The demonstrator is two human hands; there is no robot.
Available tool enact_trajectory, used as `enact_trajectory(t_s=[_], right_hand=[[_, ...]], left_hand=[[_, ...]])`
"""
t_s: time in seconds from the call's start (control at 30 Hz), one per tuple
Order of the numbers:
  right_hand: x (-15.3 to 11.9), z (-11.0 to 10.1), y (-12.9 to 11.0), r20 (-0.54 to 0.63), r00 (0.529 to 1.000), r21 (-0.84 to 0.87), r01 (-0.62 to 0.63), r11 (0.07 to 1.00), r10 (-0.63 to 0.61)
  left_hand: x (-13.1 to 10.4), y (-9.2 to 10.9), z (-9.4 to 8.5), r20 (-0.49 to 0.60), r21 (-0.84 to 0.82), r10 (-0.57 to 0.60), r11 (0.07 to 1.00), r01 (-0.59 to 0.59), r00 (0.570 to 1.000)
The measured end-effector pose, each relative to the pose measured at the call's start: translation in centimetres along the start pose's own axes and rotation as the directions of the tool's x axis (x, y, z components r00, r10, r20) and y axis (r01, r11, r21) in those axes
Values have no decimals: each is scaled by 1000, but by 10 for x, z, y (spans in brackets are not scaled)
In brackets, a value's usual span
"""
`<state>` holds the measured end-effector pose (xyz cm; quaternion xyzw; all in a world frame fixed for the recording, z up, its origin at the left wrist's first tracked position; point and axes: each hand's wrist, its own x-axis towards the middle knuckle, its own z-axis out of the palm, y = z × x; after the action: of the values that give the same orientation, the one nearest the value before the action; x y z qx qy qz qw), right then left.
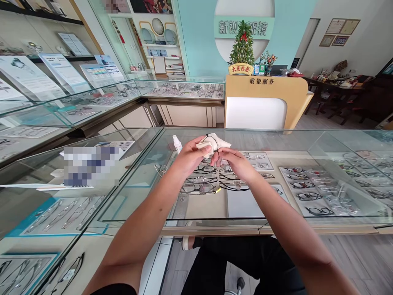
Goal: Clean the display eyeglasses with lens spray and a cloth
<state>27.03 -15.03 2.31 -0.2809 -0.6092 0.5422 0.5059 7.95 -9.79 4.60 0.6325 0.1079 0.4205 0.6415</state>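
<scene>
Above the glass counter, my left hand [192,155] is closed round a cream cloth [223,143], its thumb pressed on the front. Part of a dark-rimmed pair of glasses [213,138] shows against the cloth. My right hand [235,161] has its fingers pinched at the lower right edge of these glasses. A white spray bottle [177,144] stands just left of my left hand. Below both hands, several pairs of glasses [201,188] lie in rows.
The glass counter [196,221] spans the front, with a tray of glasses [302,186] on the right. Papers [123,148] lie at left. Farther back are display cases [184,98] and a wooden reception desk [296,88] with a plant [242,47].
</scene>
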Motion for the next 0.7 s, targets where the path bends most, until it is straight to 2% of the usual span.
enact_trajectory(t_s=[0.13, 0.27, 0.47, 0.53, 0.7], right_hand=[[0, 3, 1, -5, 1000, 37, -18, 999, 18], [0, 7, 3, -2, 1000, 66, -11, 998, 12], [1, 11, 3, -72, 997, 123, 9, 992, 0], [1, 11, 3, -69, 998, 115, 16, 993, -8], [1, 8, 2, -61, 998, 103, 24, 994, -18]], left_hand=[[-2, -8, 2, -61, 53, 13, 999, -10, 998], [-1, -19, 8, -129, 2, 41, 999, -41, 991], [-1, -25, 17, -195, 19, 82, 997, -80, 977], [-1, -23, 19, -197, 35, 84, 996, -78, 977], [-1, -13, 17, -124, 52, 57, 997, -51, 991]])
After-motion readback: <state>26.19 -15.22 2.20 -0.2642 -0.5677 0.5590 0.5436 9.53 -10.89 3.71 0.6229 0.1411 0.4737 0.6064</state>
